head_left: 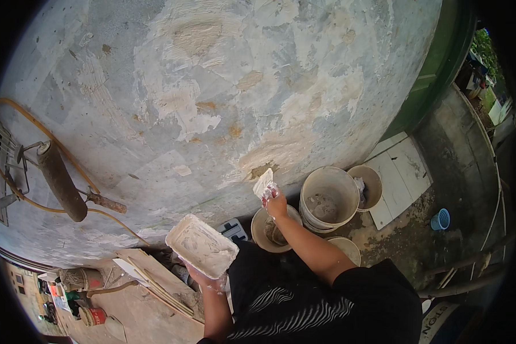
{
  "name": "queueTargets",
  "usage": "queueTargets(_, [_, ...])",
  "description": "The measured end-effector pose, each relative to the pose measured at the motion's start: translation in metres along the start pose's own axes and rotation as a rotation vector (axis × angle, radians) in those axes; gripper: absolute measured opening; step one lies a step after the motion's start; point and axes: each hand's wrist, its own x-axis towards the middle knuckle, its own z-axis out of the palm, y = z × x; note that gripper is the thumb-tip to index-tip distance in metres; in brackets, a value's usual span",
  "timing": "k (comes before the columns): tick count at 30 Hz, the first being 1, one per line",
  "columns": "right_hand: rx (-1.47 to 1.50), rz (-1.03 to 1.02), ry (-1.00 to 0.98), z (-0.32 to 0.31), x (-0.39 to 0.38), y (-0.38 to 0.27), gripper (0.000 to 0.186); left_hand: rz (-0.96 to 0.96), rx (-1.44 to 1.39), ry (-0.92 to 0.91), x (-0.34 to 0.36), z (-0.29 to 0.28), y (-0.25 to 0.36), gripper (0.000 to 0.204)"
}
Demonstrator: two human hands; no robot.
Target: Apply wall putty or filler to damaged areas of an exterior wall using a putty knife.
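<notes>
My left hand (200, 277) grips a white rectangular tray (178, 245) from below; pale plaster smears its inside. In my right hand (276, 205), whose fingers are spattered with plaster, is a putty knife (263, 182) with a white-coated blade. The blade is close to the patchy grey wall (114, 137), just below a brown bare spot (262, 171) ringed by cream plaster. Whether the blade touches the wall I cannot tell. Below my right forearm stands a bucket (259, 232) with greyish material in it.
A large white bucket (345, 215) and a smaller one (374, 182) stand along the wall at right. White boards (404, 178) and a blue basket (440, 219) lie beyond. A paint roller (62, 180) hangs at left near a yellow hose (34, 121); planks (155, 281) lean below.
</notes>
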Motion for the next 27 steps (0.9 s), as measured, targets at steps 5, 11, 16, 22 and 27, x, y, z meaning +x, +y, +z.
queueTargets(5, [-0.329,-0.132,0.224,0.043,0.0,-0.007,0.029,0.011,0.051,0.008,-0.001,-0.023,0.008,0.052])
queueTargets(11, [-0.311,-0.031,0.229,0.099,0.0,-0.02,0.039,-0.013,0.116,-0.005,-0.004,-0.037,0.019,0.058])
queueTargets(16, [-0.268,0.018,0.295,0.132,0.008,-0.014,0.043,0.028,0.083,0.189,-0.012,-0.039,0.026,0.059])
queueTargets(22, [-0.281,-0.032,0.218,0.133,-0.028,-0.016,0.04,-0.006,0.095,0.139,-0.017,-0.013,0.029,0.05])
queueTargets(27, [-0.413,-0.185,-0.065,0.12,-0.06,-0.001,0.036,0.029,0.14,0.151,-0.005,-0.017,0.023,0.055])
